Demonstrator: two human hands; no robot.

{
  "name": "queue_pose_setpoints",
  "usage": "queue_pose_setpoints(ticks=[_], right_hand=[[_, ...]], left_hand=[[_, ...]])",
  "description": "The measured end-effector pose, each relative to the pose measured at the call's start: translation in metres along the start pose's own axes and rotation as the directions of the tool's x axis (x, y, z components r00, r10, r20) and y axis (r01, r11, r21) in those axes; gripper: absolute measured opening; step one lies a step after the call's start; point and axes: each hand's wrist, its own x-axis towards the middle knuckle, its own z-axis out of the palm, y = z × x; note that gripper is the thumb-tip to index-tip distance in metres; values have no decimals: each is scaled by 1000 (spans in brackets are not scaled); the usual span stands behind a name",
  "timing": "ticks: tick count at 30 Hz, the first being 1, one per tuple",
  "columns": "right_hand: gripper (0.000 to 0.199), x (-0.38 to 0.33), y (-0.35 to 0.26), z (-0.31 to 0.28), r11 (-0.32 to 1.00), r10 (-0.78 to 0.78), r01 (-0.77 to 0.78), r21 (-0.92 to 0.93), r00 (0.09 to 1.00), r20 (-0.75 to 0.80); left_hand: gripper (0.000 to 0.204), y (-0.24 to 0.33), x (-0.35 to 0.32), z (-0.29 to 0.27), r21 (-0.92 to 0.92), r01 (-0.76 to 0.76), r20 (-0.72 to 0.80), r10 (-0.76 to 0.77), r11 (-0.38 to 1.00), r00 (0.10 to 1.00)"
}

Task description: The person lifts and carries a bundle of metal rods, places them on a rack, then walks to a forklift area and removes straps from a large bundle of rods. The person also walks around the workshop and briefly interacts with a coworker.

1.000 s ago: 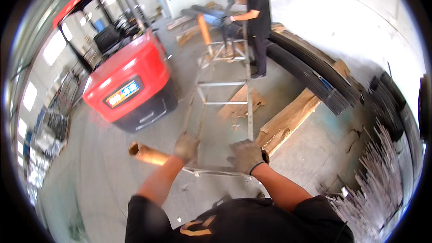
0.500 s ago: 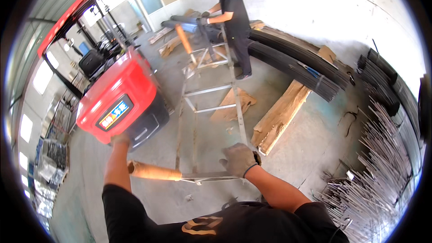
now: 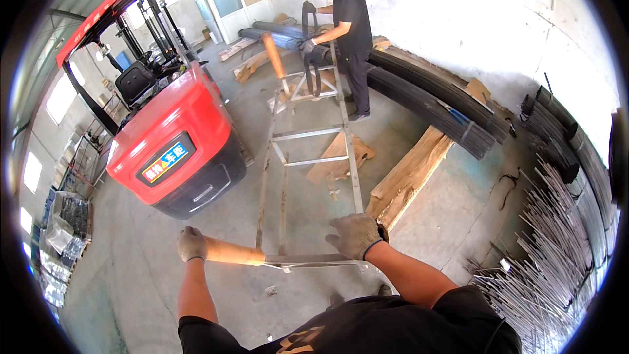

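Note:
A long metal frame (image 3: 312, 134) with crossbars stretches from my hands to a co-worker. At its near left end an orange-brown cylinder (image 3: 234, 252) sticks out sideways. My left hand (image 3: 192, 244), in a tan glove, is closed around the cylinder's outer end. My gloved right hand (image 3: 356, 236) lies palm down over the near right corner, fingers apart. Beside that wrist shows a dark rounded thing (image 3: 382, 231), mostly hidden. A similar cylinder (image 3: 273, 56) slants up at the far end. There the co-worker (image 3: 352, 26) holds a black strap-like loop (image 3: 313, 82) with gloved hands.
A red forklift (image 3: 164, 141) stands to the left. Rough timber (image 3: 409, 174) and a flat wooden piece (image 3: 337, 160) lie right of and beneath the frame. Bundled black rods (image 3: 426, 101) lie along the wall, and loose thin rods (image 3: 544, 242) are heaped at right.
My left hand has come down from beside the forklift onto the cylinder's end. The co-worker has raised one hand with the black loop. My right hand stays at the corner.

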Motion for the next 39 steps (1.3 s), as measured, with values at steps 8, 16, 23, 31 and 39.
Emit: queue_pose_setpoints(ticks=[8,16,23,31,39], right_hand=[[38,6,-5,5,1000,10,-10,-3,1000,8],[38,16,-12,20,999,-6,6,-38,1000,6],[38,29,-20,20,996,38,-34,-79,998,57],[42,40,-14,17,992,71,-69,-109,997,21],[46,45,-18,15,994,95,-94,-55,995,12]], left_hand=[[31,6,-5,4,0,7,-77,-7,1000,997],[30,-7,-2,13,13,-2,-119,4,1000,993],[30,0,-5,12,17,4,-141,-2,1000,990],[28,19,-10,5,15,21,-147,-18,1000,989],[28,22,-6,2,-134,-35,-96,23,990,995]])
